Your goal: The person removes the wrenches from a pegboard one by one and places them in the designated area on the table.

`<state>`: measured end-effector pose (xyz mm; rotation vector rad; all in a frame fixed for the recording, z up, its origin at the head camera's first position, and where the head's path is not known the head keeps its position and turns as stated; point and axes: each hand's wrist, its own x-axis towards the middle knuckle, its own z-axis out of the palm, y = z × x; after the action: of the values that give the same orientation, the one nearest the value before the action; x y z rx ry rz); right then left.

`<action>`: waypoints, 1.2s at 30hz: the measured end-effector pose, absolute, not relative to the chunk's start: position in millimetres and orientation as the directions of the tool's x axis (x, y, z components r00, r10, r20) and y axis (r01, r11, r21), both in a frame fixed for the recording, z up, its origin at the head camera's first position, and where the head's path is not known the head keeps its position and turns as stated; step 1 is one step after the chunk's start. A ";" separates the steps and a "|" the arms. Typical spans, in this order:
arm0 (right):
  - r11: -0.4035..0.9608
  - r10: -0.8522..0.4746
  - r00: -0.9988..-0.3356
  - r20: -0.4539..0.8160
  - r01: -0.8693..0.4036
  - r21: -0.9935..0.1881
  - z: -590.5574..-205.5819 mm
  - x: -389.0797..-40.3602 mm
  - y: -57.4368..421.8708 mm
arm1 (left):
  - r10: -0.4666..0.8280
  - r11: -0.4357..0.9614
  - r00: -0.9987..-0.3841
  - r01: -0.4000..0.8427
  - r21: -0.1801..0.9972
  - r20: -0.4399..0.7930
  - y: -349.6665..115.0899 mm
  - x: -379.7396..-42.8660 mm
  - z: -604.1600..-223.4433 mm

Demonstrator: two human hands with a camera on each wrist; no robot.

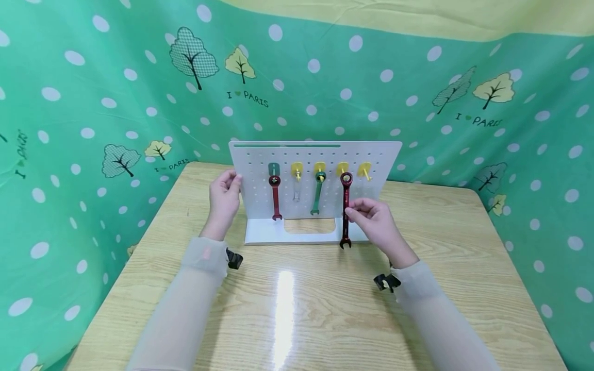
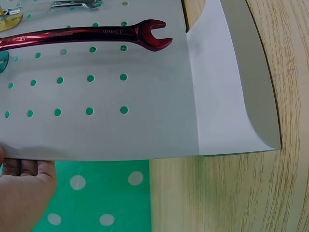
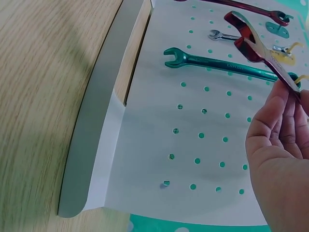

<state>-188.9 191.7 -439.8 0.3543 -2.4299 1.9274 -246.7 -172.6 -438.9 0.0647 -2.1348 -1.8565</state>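
Observation:
A white pegboard [image 1: 255, 198] stands upright on the table. My left hand [image 1: 225, 200] pinches its left edge, thumb in front and fingers partly behind. With thumb and fingers, my right hand [image 1: 378, 224] holds a dark red combination wrench [image 1: 345, 206] upright by the shaft, open jaw end down. Its ring end is up at the fourth hook [image 1: 342, 167], overlapping it in the head view. Left of it hang a red wrench [image 1: 276, 202], a small silver wrench [image 1: 297, 191] and a green wrench [image 1: 317, 198]. In the right wrist view, the held wrench [image 3: 248, 41] tilts out from the board.
At the far right of the row sits a yellow hook [image 1: 365, 170] with no wrench on it. The board's base plate [image 1: 264, 234] has a cut-out in its middle. Wooden table [image 1: 334, 309] spreads around it, and a green dotted curtain [image 1: 301, 87] hangs behind.

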 end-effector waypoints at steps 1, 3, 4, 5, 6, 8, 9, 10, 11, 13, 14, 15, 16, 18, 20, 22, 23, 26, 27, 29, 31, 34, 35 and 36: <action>0.211 -0.163 -0.974 0.160 -0.193 -0.958 -439.5 -188.8 191.9 | -0.236 0.158 -0.950 0.168 0.973 0.202 -172.5 -246.7 -439.0; 0.203 -0.164 -0.972 0.170 -0.202 -0.958 -439.2 -188.6 192.0 | -0.239 0.157 -0.949 0.171 0.973 0.205 -172.2 -246.5 -439.0; 0.199 -0.165 -0.971 0.175 -0.207 -0.958 -438.9 -188.3 192.2 | -0.239 0.159 -0.949 0.171 0.972 0.206 -171.9 -246.3 -438.8; 0.195 -0.165 -0.970 0.178 -0.209 -0.958 -438.8 -188.1 192.3 | -0.239 0.162 -0.949 0.172 0.972 0.208 -171.6 -246.4 -438.8; 0.193 -0.167 -0.969 0.184 -0.215 -0.957 -438.9 -187.8 192.5 | -0.239 0.164 -0.948 0.172 0.971 0.209 -171.3 -246.3 -438.7; 0.193 -0.167 -0.968 0.189 -0.220 -0.956 -438.3 -186.6 193.3 | -0.236 0.166 -0.949 0.173 0.971 0.210 -170.9 -246.8 -438.9; 0.197 -0.166 -0.967 0.193 -0.224 -0.955 -437.8 -185.9 193.8 | -0.235 0.167 -0.949 0.171 0.971 0.208 -170.7 -247.0 -438.8; 0.202 -0.166 -0.967 0.193 -0.225 -0.953 -437.4 -185.2 194.4 | -0.235 0.166 -0.950 0.170 0.971 0.207 -170.7 -247.0 -438.7; 0.206 -0.165 -0.967 0.194 -0.226 -0.952 -437.1 -184.7 195.1 | -0.236 0.164 -0.950 0.169 0.972 0.205 -170.8 -247.1 -438.6; 0.216 -0.160 -0.968 0.196 -0.228 -0.950 -435.4 -182.8 196.5 | -0.237 0.158 -0.950 0.166 0.973 0.201 -171.3 -247.6 -438.8; 0.220 -0.158 -0.967 0.198 -0.230 -0.948 -434.6 -182.0 197.4 | -0.238 0.157 -0.950 0.166 0.973 0.201 -171.4 -247.5 -438.4; 0.222 -0.156 -0.967 0.202 -0.234 -0.947 -434.2 -181.4 198.7 | -0.238 0.154 -0.950 0.167 0.974 0.200 -171.6 -247.2 -437.9; 0.224 -0.151 -0.967 0.204 -0.235 -0.946 -433.8 -180.5 199.8 | -0.239 0.151 -0.951 0.162 0.975 0.195 -170.4 -245.1 -434.2; 0.231 -0.142 -0.968 0.209 -0.238 -0.943 -433.1 -178.2 202.9 | -0.238 0.147 -0.950 0.169 0.975 0.200 -170.6 -245.6 -434.5; 0.232 -0.131 -0.968 0.216 -0.242 -0.942 -433.5 -176.3 206.9 | -0.236 0.144 -0.950 0.174 0.974 0.204 -170.1 -245.6 -434.3; 0.232 -0.121 -0.968 0.222 -0.244 -0.942 -434.8 -174.5 211.2 | -0.235 0.143 -0.950 0.176 0.974 0.206 -169.5 -246.0 -434.6; 0.230 -0.116 -0.968 0.224 -0.245 -0.942 -435.2 -173.7 213.5 | -0.234 0.142 -0.949 0.183 0.973 0.212 -170.6 -248.0 -438.2; 0.221 -0.103 -0.969 0.225 -0.243 -0.945 -436.1 -171.3 219.7 | -0.235 0.142 -0.950 0.174 0.975 0.203 -170.3 -247.9 -437.6; 0.222 -0.101 -0.969 0.224 -0.241 -0.945 -436.0 -170.4 221.8 | -0.235 0.142 -0.951 0.169 0.975 0.199 -170.3 -247.8 -437.5; 0.225 -0.095 -0.971 0.220 -0.236 -0.945 -436.2 -168.7 225.9 | -0.235 0.142 -0.953 0.161 0.977 0.191 -170.8 -247.9 -437.5; 0.225 -0.096 -0.971 0.219 -0.236 -0.945 -436.7 -167.4 229.9 | -0.232 0.135 -0.955 0.156 0.979 0.184 -171.2 -247.4 -437.0; 0.223 -0.094 -0.971 0.222 -0.238 -0.945 -438.0 -166.5 234.8 | -0.231 0.123 -0.956 0.153 0.981 0.178 -171.5 -246.8 -436.8; 0.221 -0.095 -0.970 0.222 -0.238 -0.946 -438.2 -166.4 236.0 | -0.231 0.122 -0.957 0.151 0.981 0.176 -171.5 -246.7 -436.6; 0.220 -0.094 -0.970 0.223 -0.239 -0.946 -438.5 -166.2 236.9 | -0.232 0.124 -0.957 0.148 0.981 0.174 -171.6 -246.7 -436.5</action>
<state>-166.2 236.9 -438.5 0.3236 -2.3595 1.8636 -246.7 -171.6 -436.5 0.0826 -2.1209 -1.9065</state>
